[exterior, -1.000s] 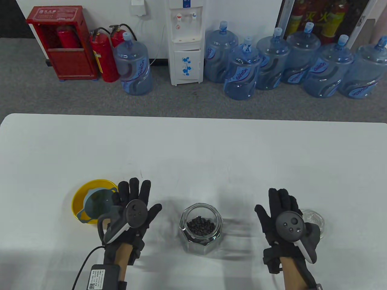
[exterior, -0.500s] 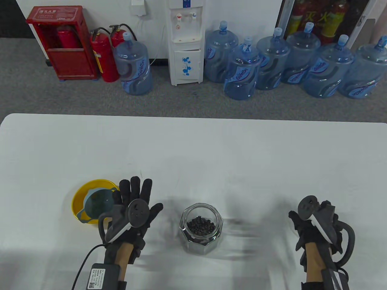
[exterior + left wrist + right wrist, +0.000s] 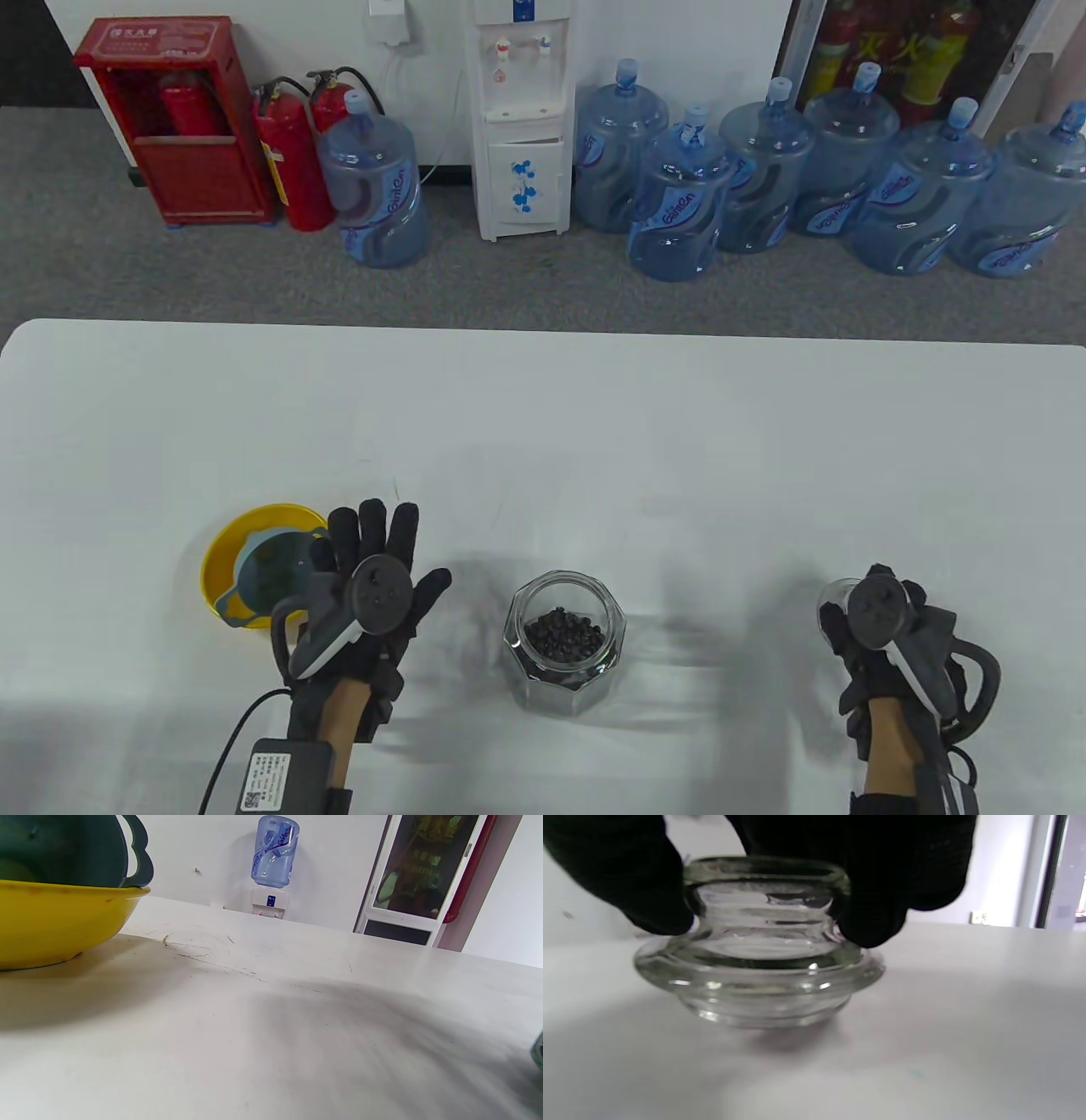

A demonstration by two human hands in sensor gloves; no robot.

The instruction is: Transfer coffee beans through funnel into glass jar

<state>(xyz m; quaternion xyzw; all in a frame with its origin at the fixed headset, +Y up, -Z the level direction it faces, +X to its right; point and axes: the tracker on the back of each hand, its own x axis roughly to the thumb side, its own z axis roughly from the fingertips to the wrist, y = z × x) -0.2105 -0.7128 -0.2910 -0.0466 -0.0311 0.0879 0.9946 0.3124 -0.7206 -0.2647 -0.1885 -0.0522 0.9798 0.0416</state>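
At about 8 o'clock on the tabletop [image 3: 543,407] a yellow bowl [image 3: 222,552] carries the grey-green funnel [image 3: 271,573], probably parked there because the pouring looks finished. The left hand [image 3: 373,594] lies just beside the bowl at its 3 o'clock, fingers [image 3: 373,531] spread flat and released, holding nothing. At 6 o'clock stands the glass jar [image 3: 564,641], uncovered, with the coffee beans [image 3: 564,635] dark in its bottom, so the transfer seems done and capping is likely what remains. At 4 o'clock the right hand [image 3: 882,628] hunches over the glass lid [image 3: 759,950]; its fingers [image 3: 869,921] pinch the lid's knob from both sides, a grip suited to lifting it straight up.

The table view hides nearly all of the lid under the hand; only the right wrist view shows the pinch and that the lid's base appears to rest on the tabletop. The left wrist view shows no fingers, only the bowl's wall, the funnel's handle and a sliver of the jar.
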